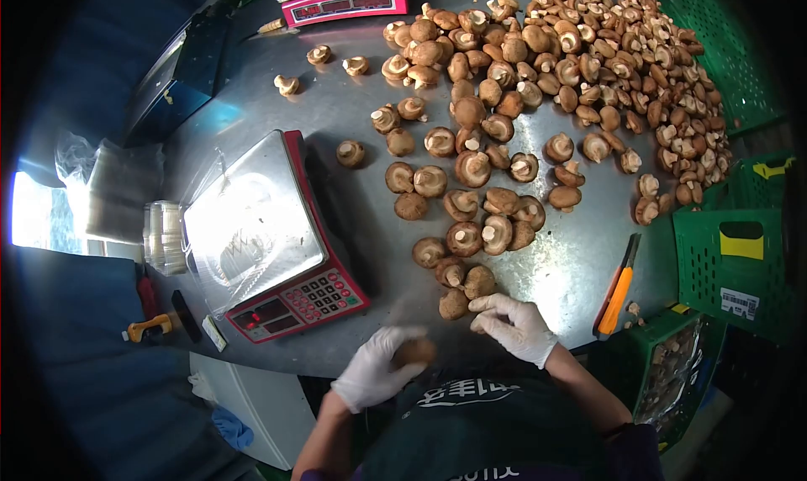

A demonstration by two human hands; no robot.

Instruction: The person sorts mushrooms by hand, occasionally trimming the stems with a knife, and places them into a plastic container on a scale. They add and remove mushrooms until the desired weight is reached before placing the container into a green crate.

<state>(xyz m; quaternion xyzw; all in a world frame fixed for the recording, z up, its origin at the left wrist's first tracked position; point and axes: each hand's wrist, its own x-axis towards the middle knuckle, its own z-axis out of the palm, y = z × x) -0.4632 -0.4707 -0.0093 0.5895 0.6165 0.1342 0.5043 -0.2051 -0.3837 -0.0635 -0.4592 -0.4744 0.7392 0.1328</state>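
My left hand (372, 370), in a white glove, is closed around a brown mushroom (414, 351) at the table's front edge; motion blurs it slightly. My right hand (514, 328), gloved too, has its fingers curled together just right of the nearest mushrooms. Whatever its fingertips pinch, if anything, is too small to make out. By those fingertips lie a round brown mushroom cap (480, 282) and a lighter cap (454, 304). Beyond them, loose mushrooms (464, 238) spread over the metal table (378, 254), some stem up, others cap up.
Left of my hands stands a red scale (290, 300) with clear film on its pan. An orange-handled cutter (619, 292) lies at the right. A big mushroom heap (622, 60) fills the back right, beside green crates (727, 271). Another scale (345, 6) stands at the back.
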